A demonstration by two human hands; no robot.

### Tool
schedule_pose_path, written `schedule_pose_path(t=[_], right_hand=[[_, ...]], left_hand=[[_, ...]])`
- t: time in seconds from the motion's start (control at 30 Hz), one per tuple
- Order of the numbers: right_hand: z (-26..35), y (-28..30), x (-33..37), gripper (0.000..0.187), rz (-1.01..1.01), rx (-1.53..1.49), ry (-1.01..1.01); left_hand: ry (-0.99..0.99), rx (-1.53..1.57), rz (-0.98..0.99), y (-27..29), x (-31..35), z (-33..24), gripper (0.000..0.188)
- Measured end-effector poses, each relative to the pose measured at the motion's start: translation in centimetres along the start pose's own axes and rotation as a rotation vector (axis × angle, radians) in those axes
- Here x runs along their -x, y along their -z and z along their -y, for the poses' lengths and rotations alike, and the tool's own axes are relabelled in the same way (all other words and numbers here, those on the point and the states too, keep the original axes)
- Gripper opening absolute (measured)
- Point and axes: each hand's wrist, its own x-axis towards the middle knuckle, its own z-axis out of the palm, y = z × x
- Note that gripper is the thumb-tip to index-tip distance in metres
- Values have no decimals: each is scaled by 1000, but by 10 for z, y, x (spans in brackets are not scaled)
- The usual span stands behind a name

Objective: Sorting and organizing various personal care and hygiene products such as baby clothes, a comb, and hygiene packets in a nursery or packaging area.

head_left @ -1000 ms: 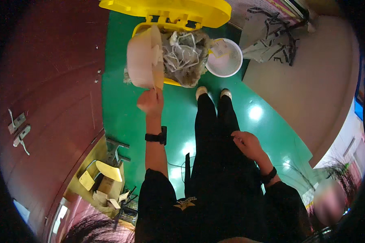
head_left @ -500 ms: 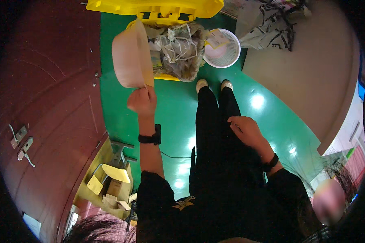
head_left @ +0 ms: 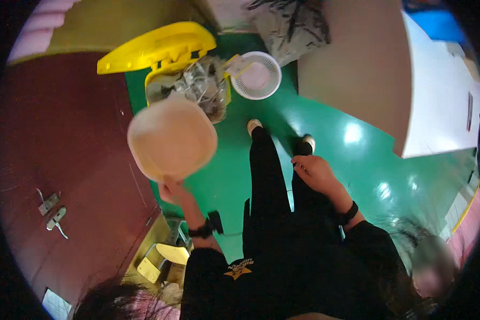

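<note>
A pale pinkish-beige basin (head_left: 173, 141), smeared by motion, is gripped at its near rim by my left hand (head_left: 172, 191). It hangs just in front of an open yellow bin and covers part of it. Grey lining and crumpled clear plastic (head_left: 202, 82) fill the bin, whose yellow lid (head_left: 157, 49) is swung back. My right hand (head_left: 316, 173) hovers before my right thigh, its fingers curled together; nothing shows in them, though the palm side is hidden.
A white slatted basket (head_left: 276, 80) stands right of the bin, with a plastic bag (head_left: 290, 32) beyond it. A beige panel (head_left: 352, 80) rises on the right, a dark red door (head_left: 69, 133) on the left. A yellow chair (head_left: 172, 253) is at lower left.
The basin has come nearer to me and turned from edge-on to broadside. My left hand has moved closer and slightly left. The whole view has swung; my right hand keeps its pose.
</note>
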Motion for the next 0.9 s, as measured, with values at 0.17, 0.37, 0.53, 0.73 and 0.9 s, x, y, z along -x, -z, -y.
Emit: schedule_pose_path(t=[0.17,0.37,0.53,0.73,0.9], right_hand=[[-57,27,81,19,-103,-39,-11],[-169,72,202,28,-335,-224,-152],[-267,63,301,47,-484,-454,-381],[-375,90,412,37,-577,-950,-483],[-459,154,458,30,-718,-865,-806]], left_hand=[[252,95,116,31,128,-45,16],[184,-58,737,17,308,-45,14],[124,-194,1136,-47,423,-63,15],[226,-311,1462,-132,546,-92,13],[270,-410,1631,-242,607,-89,12]])
